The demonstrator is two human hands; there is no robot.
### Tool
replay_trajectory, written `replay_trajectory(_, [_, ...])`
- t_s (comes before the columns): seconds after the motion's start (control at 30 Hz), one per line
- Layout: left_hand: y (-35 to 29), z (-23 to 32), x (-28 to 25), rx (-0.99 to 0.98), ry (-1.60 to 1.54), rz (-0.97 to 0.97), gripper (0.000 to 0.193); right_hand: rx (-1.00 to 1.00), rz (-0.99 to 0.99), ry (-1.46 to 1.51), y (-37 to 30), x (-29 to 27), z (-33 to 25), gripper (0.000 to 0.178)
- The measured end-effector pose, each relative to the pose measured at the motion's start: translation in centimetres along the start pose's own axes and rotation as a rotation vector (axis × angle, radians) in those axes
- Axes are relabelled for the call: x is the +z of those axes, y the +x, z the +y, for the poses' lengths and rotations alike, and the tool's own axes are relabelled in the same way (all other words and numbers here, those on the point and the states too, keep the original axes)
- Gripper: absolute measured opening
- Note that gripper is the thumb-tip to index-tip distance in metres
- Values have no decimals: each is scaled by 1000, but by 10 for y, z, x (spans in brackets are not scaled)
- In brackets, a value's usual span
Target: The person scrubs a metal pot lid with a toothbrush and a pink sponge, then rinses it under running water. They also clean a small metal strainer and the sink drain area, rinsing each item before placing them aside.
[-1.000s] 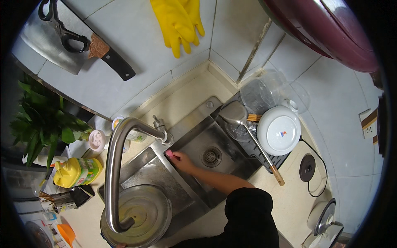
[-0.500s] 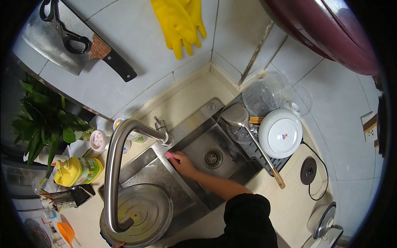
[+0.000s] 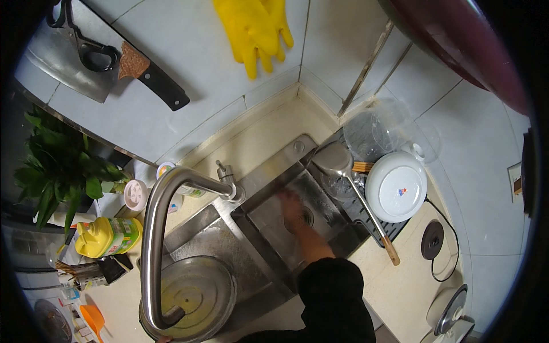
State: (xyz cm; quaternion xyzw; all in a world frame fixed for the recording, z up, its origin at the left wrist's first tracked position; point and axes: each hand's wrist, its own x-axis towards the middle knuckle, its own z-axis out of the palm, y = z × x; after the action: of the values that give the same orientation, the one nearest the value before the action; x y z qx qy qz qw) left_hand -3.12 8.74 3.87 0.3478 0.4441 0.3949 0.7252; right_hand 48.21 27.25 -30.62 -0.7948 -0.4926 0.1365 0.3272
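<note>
Right basin (image 3: 260, 220) of a two-basin steel sink, in the middle of the view, with the right hand (image 3: 293, 206) inside it, low over the floor and partly in front of the round drain (image 3: 309, 216). Right grip blurred by motion; impossible to tell whether wide, narrow or holding something. Black sleeve (image 3: 331, 291) behind, entering from the lower edge.

To the left, beyond the steel divider (image 3: 251, 244), the wet left basin (image 3: 211, 243), its near end covered by a large round lid (image 3: 200, 308). At the lid's rim, a sliver of the left hand (image 3: 164, 339), cut off by the lower edge; grip not possible to judge. Overhead, an arched faucet (image 3: 153, 240), mouth above the lid.

To the right, on a black drying mat (image 3: 396, 230), an upturned white bowl (image 3: 396, 187) beside a long-handled spatula (image 3: 366, 207), handle end out over the cream tabletop (image 3: 394, 288). Farther left, a yellow jug (image 3: 107, 237) near a leafy plant (image 3: 54, 166). Against the tiled wall, yellow gloves (image 3: 254, 34) and a cleaver (image 3: 132, 62).
</note>
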Motion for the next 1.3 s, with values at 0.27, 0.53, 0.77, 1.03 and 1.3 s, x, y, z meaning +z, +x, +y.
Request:
replay_trajectory(0.27, [9, 4, 22, -47, -7, 60, 100, -567, -547, -139, -77, -44, -7, 27])
replay_trajectory(0.53, [9, -6, 26, 29, -5, 24, 82, -47, -486, -674, -19, -106, 41, 24])
replay_trajectory(0.77, [38, 27, 87, -350, -155, 653, 47, 125, -617, -553, -85, -85, 44, 31])
replay_trajectory(1.03, [46, 21, 92, -325, -232, 565, 46, -447, -483, -109, -63, -6, -37, 23])
replay_trajectory(1.3, [38, 1, 70, -418, -295, 641, 49, 431, -262, 188, -21, -20, -44, 34])
